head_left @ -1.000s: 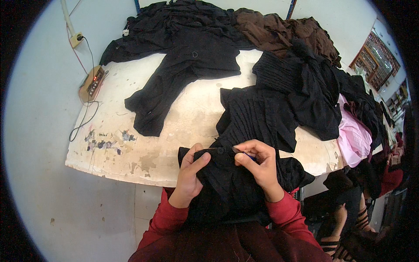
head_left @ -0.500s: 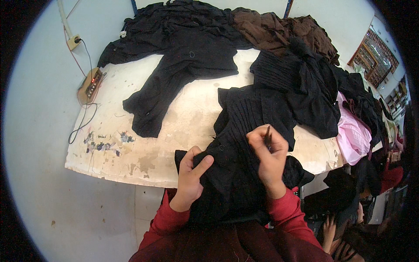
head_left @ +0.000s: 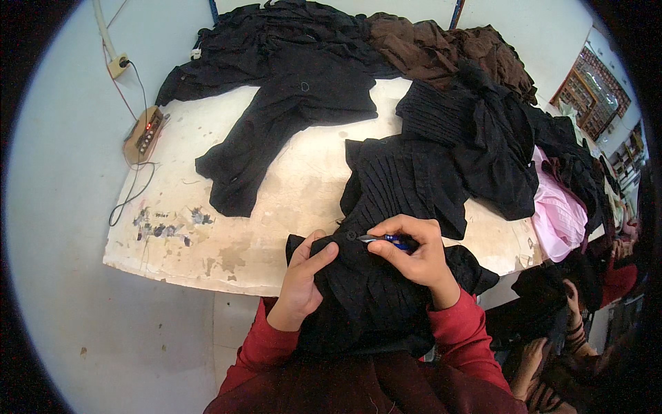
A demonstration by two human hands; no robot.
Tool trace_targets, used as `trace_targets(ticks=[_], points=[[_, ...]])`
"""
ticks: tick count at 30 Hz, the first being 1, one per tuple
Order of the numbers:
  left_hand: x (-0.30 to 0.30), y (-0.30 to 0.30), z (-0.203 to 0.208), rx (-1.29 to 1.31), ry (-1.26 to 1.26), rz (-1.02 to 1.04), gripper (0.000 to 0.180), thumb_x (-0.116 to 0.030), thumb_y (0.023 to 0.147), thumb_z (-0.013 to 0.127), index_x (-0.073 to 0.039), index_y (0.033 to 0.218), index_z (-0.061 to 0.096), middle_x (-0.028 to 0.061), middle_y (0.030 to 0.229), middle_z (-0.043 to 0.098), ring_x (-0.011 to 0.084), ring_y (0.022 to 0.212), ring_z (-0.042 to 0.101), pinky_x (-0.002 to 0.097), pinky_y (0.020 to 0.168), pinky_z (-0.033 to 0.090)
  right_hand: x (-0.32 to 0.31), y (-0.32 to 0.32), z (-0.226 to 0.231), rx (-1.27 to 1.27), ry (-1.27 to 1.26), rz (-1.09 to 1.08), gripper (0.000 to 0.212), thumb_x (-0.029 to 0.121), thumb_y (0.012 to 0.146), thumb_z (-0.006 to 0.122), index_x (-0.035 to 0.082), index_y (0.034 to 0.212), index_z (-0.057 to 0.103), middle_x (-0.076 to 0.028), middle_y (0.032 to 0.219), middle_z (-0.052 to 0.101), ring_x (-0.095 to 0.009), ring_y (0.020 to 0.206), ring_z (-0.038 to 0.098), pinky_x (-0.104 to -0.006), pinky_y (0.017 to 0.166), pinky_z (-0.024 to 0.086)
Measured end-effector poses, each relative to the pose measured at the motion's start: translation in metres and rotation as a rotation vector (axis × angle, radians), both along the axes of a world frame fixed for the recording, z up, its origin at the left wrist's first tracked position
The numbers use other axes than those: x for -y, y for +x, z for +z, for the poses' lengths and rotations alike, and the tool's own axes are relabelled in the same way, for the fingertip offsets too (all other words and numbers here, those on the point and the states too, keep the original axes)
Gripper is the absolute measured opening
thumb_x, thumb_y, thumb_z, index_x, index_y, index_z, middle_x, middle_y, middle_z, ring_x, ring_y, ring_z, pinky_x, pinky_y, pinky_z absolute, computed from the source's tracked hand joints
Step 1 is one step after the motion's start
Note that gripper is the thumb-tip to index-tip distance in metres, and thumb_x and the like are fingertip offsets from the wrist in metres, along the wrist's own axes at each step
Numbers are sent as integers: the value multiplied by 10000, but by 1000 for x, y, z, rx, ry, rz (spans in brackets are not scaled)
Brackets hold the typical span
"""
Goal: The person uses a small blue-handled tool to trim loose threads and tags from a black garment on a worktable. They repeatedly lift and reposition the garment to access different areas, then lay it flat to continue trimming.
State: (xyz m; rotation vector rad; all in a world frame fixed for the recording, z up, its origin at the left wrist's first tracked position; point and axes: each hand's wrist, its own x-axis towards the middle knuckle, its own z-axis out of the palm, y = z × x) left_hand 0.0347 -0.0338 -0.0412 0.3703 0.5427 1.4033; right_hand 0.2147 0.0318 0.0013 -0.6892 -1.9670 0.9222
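Just left of the dark button [head_left: 352, 236], my left fingers [head_left: 323, 258] pinch the black garment [head_left: 355, 297] beneath it while my right fingers [head_left: 405, 225] grip a blue-handled tool [head_left: 396, 241] just right of it, so button's on, but this spot looks only partway done tbh.

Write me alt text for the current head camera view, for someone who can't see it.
A person's left hand grips a black garment while the right hand holds a small blue and grey tool, its tip beside a round dark button on the garment. Beyond, a pale, stained table bears heaped black clothes, brown cloth and pink cloth.
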Motion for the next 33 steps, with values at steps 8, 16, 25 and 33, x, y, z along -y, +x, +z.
trace_targets(ticks=[8, 16, 25, 33], points=[[1, 1, 3, -13, -30, 18, 82, -71, 901, 595, -78, 902, 514, 60, 955, 619, 138, 858, 611, 284, 785, 517, 1, 4, -1, -58, 3, -30, 209, 146, 760, 749, 6, 900, 683, -83, 823, 693, -131, 711, 662, -227, 632, 487], [4, 3, 5, -84, -26, 102, 117, -51, 890, 609, -82, 855, 501, 32, 860, 614, 104, 784, 597, 252, 714, 504, 3, -2, -3, 26, 245, -123, 234, 188, 733, 769, 41, 894, 684, -86, 774, 692, -170, 638, 671, -255, 587, 498], [11, 7, 8, -211, 41, 208, 158, -41, 873, 638, -82, 828, 492, -5, 800, 587, 55, 715, 542, 211, 671, 462, 3, -3, -2, -2, 291, -216, 191, 142, 751, 750, 25, 886, 682, -103, 757, 687, -169, 631, 669, -239, 583, 494], [14, 7, 9, -408, 103, 251, 185, -68, 867, 660, -72, 791, 492, -26, 751, 556, 31, 693, 493, 188, 646, 417, 11, 0, -5, -230, -198, 3, 337, 120, 763, 763, 22, 1058, 632, -45, 896, 658, -90, 820, 612, -218, 684, 483]])
